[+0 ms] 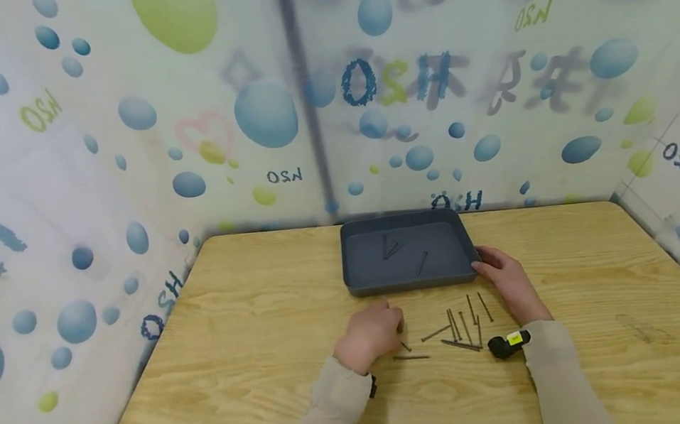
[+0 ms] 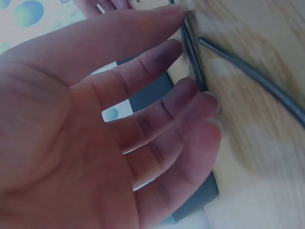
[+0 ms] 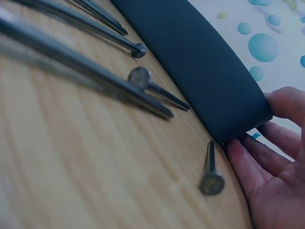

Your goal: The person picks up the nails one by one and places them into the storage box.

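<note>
- Several dark nails [image 1: 459,329] lie loose on the wooden counter [image 1: 238,368], between the two hands and at 6 o'clock from the grey tray [image 1: 406,255].
- Three more nails [image 1: 402,252] rest inside the tray.
- Left hand [image 1: 370,335]: grip relaxed, fingers [image 2: 190,90] extended, tips touching one nail [image 2: 193,59] at the scatter's 9 o'clock edge.
- Right hand [image 1: 506,279]: grip wraps the tray's near right corner [image 3: 248,114]; a nail [image 3: 210,171] lies just beside it.
- A small black device [image 1: 507,343] sits at the right wrist.
</note>
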The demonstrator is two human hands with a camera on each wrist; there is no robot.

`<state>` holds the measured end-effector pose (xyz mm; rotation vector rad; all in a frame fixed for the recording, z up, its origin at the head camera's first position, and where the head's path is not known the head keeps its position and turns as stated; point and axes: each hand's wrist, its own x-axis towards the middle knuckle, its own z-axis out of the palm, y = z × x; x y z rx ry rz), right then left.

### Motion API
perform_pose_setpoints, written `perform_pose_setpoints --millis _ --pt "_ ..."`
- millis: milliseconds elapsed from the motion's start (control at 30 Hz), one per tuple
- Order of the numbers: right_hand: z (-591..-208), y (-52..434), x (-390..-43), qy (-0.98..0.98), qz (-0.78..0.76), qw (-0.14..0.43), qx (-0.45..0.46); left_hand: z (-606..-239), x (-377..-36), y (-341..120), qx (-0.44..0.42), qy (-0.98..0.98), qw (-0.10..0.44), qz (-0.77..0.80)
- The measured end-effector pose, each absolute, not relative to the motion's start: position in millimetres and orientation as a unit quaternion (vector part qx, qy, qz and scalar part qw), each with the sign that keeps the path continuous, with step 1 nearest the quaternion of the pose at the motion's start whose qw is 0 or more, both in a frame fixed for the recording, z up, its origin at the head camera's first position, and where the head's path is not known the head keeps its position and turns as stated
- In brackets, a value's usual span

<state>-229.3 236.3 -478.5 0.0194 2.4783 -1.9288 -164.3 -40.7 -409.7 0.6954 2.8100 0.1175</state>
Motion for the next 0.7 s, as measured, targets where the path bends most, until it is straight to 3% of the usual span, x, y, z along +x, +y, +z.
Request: perform_pose_setpoints --millis 700 --pt "-477 236 -228 0.79 -0.612 0.006 0.008 -417 -163 -30 0.26 0.957 0.118 0.048"
